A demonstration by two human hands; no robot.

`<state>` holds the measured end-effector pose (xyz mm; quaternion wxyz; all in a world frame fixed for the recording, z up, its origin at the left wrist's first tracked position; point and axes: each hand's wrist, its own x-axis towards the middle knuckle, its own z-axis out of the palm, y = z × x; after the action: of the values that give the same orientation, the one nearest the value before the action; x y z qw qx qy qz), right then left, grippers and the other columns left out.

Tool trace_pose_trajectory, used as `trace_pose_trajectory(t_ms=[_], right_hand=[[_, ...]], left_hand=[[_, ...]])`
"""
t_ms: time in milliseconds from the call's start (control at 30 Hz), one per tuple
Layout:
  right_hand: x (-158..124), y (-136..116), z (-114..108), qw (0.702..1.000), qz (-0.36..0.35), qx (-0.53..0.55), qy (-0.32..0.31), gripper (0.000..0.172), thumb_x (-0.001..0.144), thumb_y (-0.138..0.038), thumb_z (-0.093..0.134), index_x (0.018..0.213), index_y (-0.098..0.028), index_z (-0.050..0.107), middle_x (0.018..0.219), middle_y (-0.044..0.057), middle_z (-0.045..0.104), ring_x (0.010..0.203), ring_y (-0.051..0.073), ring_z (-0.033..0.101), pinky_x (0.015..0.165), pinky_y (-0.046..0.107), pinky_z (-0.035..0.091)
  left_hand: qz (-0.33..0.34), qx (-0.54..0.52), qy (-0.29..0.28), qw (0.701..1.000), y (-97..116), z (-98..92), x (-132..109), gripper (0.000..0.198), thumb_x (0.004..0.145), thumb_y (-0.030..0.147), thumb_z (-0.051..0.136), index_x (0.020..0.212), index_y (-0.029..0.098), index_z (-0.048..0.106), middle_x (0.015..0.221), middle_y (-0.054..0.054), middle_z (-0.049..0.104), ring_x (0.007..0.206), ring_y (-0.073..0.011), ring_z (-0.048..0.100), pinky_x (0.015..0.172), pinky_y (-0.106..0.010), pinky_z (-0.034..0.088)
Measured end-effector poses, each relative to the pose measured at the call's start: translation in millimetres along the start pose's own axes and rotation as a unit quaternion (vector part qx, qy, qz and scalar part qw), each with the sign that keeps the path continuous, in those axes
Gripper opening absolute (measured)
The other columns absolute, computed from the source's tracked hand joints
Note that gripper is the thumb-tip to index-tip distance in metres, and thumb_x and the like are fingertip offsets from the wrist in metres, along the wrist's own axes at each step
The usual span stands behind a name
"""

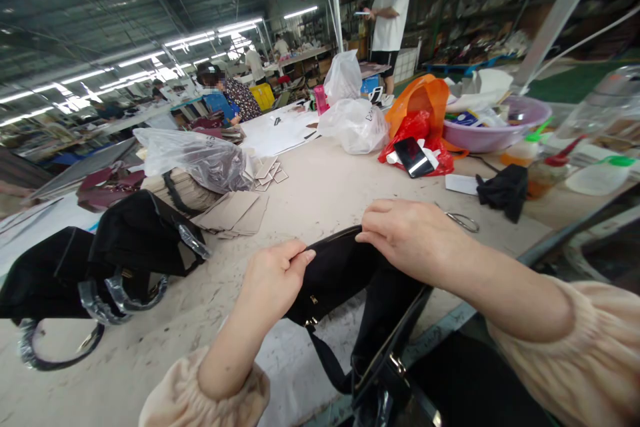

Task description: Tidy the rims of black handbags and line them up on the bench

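Beyond littered worktable (310,190), tube lights (301,12); left fingers (299,259), right fingers (374,221) pinching black bag (333,270).

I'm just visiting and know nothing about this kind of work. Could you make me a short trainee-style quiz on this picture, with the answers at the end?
1. What are the left hand and the right hand both pinching?
A) a bottle
B) the edge of a black bag
C) a stack of cardboard

2. True or false: the purple basin is farther right in the picture than the phone.

3. Fill the gap: just behind the red plastic bag is another bag, coloured ____.

Key: 1. B; 2. True; 3. orange
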<state>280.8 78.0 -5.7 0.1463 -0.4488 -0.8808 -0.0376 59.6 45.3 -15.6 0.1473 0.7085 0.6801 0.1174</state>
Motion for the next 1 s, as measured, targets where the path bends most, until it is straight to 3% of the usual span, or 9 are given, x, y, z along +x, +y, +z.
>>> trace_pose_trajectory(t_ms=[100,267,367,567,1000], right_hand=[[-3,-1,-1,1.000,-0.001,-0.004,0.010,0.022,0.090,-0.031,0.051,0.075,-0.019,0.062,0.080,0.000,0.062,0.064,0.012,0.053,0.054,0.027,0.027],[-3,-3,-3,0.998,-0.055,0.034,0.008,0.012,0.087,-0.023,0.056,0.078,-0.019,0.062,0.096,0.001,0.062,0.078,0.013,0.056,0.060,0.027,0.032],[-3,0,-2,0.999,-0.037,0.039,0.008,0.014,0.088,-0.025,0.055,0.077,-0.019,0.062,0.101,0.000,0.061,0.073,0.011,0.054,0.057,0.027,0.032],[3,3,4,1.000,0.019,0.018,0.008,0.023,0.091,-0.032,0.049,0.077,-0.019,0.062,0.091,0.000,0.061,0.063,0.011,0.052,0.052,0.028,0.028],[11,-2,2,1.000,0.016,-0.004,-0.008,0.022,0.091,-0.026,0.046,0.078,-0.017,0.062,0.089,0.005,0.061,0.064,0.014,0.053,0.058,0.028,0.034]], left_hand=[[-0.002,-0.002,0.002,1.000,0,0.0,1,0.029,0.086,0.036,0.046,0.066,0.020,0.058,0.056,0.003,0.051,0.058,-0.0122,0.047,0.058,-0.025,0.029],[0.008,-0.006,0.010,1.000,-3,0.5,2,0.029,0.086,0.036,0.045,0.066,0.019,0.058,0.056,0.003,0.050,0.058,-0.0125,0.047,0.057,-0.025,0.029],[0.010,-0.004,0.011,1.000,-3,1.0,2,0.029,0.086,0.036,0.045,0.065,0.019,0.057,0.056,0.003,0.049,0.058,-0.0123,0.047,0.057,-0.024,0.029],[0.018,-0.005,0.003,1.000,-2,1.5,0,0.030,0.087,0.036,0.044,0.066,0.019,0.057,0.057,0.003,0.051,0.058,-0.0122,0.047,0.057,-0.025,0.029],[0.031,0.018,0.005,0.999,2,1.4,-1,0.029,0.087,0.034,0.044,0.063,0.019,0.052,0.056,0.003,0.049,0.056,-0.0119,0.044,0.056,-0.024,0.028]])
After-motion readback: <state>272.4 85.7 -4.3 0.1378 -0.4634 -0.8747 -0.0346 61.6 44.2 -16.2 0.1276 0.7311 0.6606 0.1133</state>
